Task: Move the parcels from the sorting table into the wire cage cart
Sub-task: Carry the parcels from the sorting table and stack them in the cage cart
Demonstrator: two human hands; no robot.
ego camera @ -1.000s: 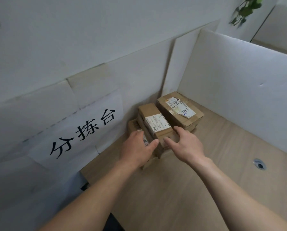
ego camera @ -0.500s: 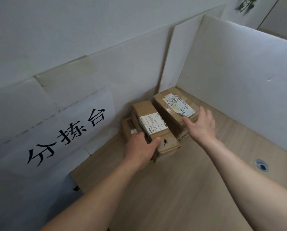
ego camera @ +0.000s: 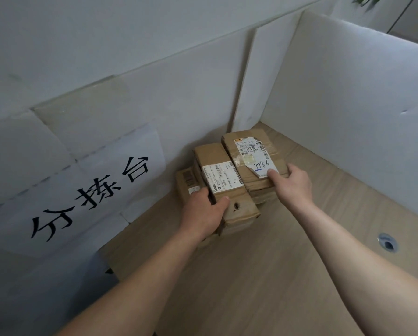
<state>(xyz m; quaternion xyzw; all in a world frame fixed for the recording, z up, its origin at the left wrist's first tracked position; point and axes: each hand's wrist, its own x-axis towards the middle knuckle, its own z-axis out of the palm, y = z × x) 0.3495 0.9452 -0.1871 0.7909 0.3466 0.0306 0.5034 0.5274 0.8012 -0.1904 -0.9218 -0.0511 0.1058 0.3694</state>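
With the left grip [ego camera: 204, 212] curled round the narrow parcel [ego camera: 223, 183] and the right grip [ego camera: 291, 184] pinching the labelled parcel [ego camera: 251, 154] beside it, both stacked on the desk [ego camera: 276, 275], either end-held box could tilt and slip when lifted.

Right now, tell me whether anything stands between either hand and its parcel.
Nothing visible does. The left hand grips the narrow parcel at its near end, the right hand grips the parcel marked 1786. The cage cart is out of view.
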